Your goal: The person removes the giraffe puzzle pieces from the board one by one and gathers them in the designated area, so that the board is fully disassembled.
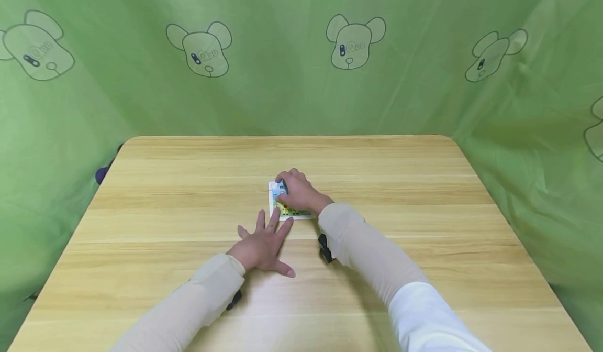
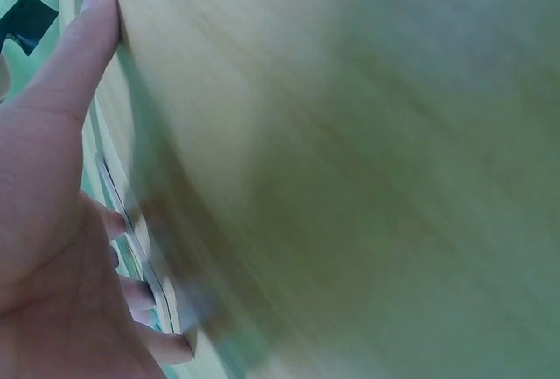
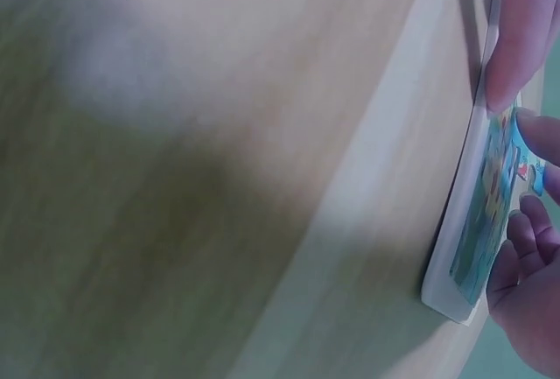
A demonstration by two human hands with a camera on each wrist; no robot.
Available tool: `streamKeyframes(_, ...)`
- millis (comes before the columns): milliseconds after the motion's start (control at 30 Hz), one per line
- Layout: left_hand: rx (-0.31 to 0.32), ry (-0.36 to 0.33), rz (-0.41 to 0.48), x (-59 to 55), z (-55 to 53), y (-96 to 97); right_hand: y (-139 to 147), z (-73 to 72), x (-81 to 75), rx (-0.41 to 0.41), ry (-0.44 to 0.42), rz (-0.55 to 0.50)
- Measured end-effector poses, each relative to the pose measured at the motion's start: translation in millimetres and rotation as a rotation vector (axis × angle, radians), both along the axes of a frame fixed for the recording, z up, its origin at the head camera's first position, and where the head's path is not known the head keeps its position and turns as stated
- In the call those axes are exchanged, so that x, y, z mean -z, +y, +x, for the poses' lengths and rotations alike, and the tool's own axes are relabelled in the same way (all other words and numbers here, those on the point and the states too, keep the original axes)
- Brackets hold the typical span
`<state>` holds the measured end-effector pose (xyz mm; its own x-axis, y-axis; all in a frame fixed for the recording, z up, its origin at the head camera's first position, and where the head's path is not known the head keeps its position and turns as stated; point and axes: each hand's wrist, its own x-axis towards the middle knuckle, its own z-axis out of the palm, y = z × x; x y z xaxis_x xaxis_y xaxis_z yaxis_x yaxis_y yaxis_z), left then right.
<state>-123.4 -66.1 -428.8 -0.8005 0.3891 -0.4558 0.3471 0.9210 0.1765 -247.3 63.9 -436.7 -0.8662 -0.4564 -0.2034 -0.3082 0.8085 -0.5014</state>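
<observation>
A small white-bordered jigsaw puzzle board with a colourful picture lies flat on the table, partly covered by my hands. Over its upper part, my right hand has curled fingers and pinches a small blue puzzle piece between thumb and fingers; most of the piece is hidden. My left hand is spread with straight fingers, and its fingertips touch the board's near edge. In the left wrist view, the left thumb stretches away from the other fingers, above the wooden surface.
The wooden table extends around the board on all sides. A green curtain with printed bear heads hangs behind and beside it. Something dark purple shows past the table's left edge.
</observation>
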Motion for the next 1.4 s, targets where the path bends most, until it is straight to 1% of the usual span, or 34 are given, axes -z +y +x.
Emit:
streamKeyframes(200,0.0,0.002,0.006,-0.1,0.8,0.6,1,0.5,0.7,-0.019,0.027,-0.016)
streamKeyframes(333,0.0,0.01,0.01,-0.8,0.6,1.0,1,0.2,2.4,-0.01,0.041,-0.044)
streamKeyframes(500,-0.002,0.004,0.006,-1.3,-0.3,1.7,2,-1.1,6.7,0.013,0.057,-0.088)
streamKeyframes(700,-0.008,-0.001,0.006,1.9,-0.9,1.6,11,-2.9,4.8,0.073,0.022,-0.189)
streamKeyframes(800,-0.015,-0.005,0.009,3.6,-0.9,1.6,22,-3.9,1.2,0.094,0.02,-0.226)
streamKeyframes(933,-0.021,-0.002,0.021,3.7,-0.4,1.7,43,-6.1,-0.2,0.13,0.035,-0.231)
streamKeyframes(1200,-0.029,-0.01,0.025,1.0,1.4,1.2,90,-10.6,3.8,0.197,0.003,-0.198)
streamKeyframes(1400,-0.031,-0.007,0.035,2.1,1.3,1.3,111,-12.1,8.3,0.205,-0.003,-0.143)
